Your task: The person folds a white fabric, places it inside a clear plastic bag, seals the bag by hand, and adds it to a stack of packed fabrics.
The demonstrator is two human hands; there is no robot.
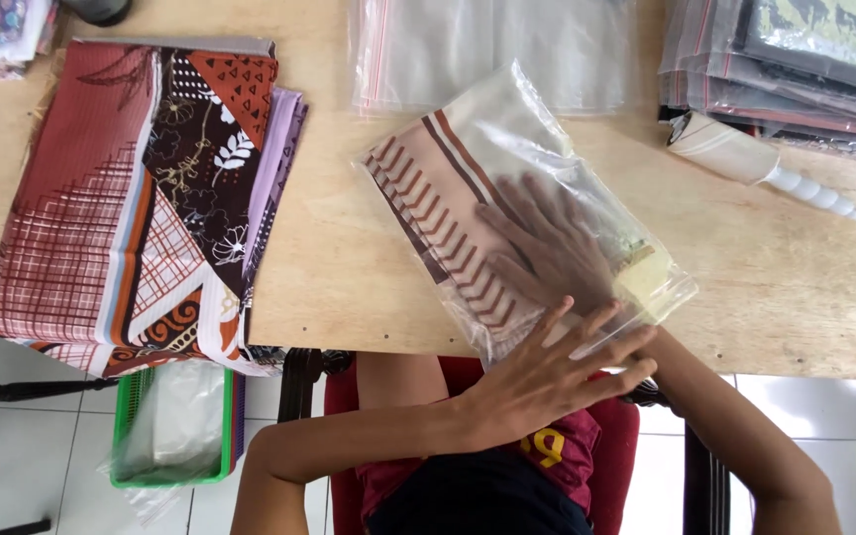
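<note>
A clear plastic bag [507, 119] lies on the wooden table [349, 258], its open mouth at the near edge. Inside it is a folded beige cloth with brown stripes [438, 198]. My right hand [552, 243] is inside the bag, lying flat with fingers apart on the cloth and seen through the plastic. My left hand [547, 372] grips the bag's mouth at the table edge, fingers spread over the plastic. A small pale yellow piece [646, 279] sits in the bag beside my right wrist.
A stack of patterned folded fabrics [141, 198] is at the left. Empty clear bags [487, 45] lie at the back, packed bags [795, 59] at the back right. A white ridged tube [755, 163] lies nearby. A green basket [175, 426] stands on the floor.
</note>
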